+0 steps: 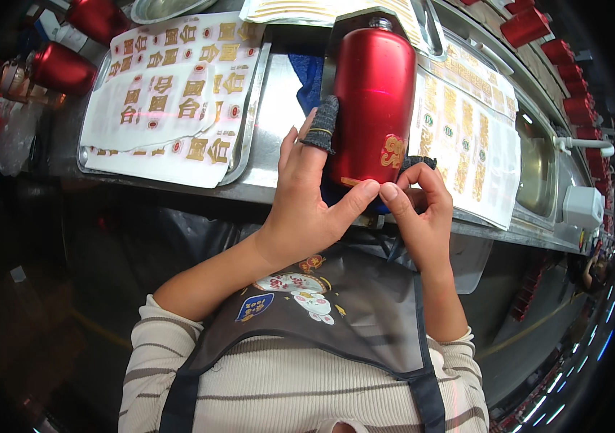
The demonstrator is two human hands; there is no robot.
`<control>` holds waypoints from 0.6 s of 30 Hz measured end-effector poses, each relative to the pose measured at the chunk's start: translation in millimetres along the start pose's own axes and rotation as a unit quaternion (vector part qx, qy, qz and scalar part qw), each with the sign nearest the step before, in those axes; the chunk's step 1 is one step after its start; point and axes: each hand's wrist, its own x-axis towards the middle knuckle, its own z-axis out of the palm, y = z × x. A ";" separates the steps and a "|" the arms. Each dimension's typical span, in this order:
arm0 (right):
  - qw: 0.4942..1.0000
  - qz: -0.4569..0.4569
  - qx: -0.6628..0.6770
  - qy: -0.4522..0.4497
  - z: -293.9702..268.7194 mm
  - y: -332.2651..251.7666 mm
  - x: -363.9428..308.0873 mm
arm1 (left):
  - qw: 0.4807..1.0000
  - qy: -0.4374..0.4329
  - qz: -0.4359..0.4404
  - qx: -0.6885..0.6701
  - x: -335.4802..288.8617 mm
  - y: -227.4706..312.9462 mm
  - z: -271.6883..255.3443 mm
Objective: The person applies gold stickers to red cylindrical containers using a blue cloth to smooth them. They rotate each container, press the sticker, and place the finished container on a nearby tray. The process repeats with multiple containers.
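Note:
A glossy red bottle (374,101) with a bare metallic neck lies with its neck pointing away from me. A gold character decal (392,151) sits low on its right side, and a narrow gold strip (351,182) runs along its near edge. My left hand (304,191) grips the bottle's left side, with its thumb at the near edge beside the strip. The thumb of my right hand (423,209) meets the left thumb at that edge, and its fingers curl against the bottle's lower right. Dark grey cloth covers wrap a finger of each hand. The bottle's underside is hidden.
To the left, a metal tray (241,162) carries white sheets of gold decals (170,108). More decal sheets (466,155) lie right of the bottle, near a sink basin (538,169) with a tap (585,146). Blue cloth (309,79) shows behind my left hand. Red bottles (62,68) stand around.

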 end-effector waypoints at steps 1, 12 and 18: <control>1.000 -0.002 -0.003 0.003 1.4 0.8 0.3 | 1.000 0.003 0.010 -0.003 0.8 -1.5 0.2; 1.000 0.008 -0.008 -0.005 2.4 -3.0 -0.7 | 0.995 -0.013 -0.007 -0.097 -3.6 -10.4 -4.8; 1.000 0.025 -0.013 -0.009 1.0 -8.8 -1.3 | 0.983 -0.042 -0.045 -0.171 -3.0 -12.0 -13.2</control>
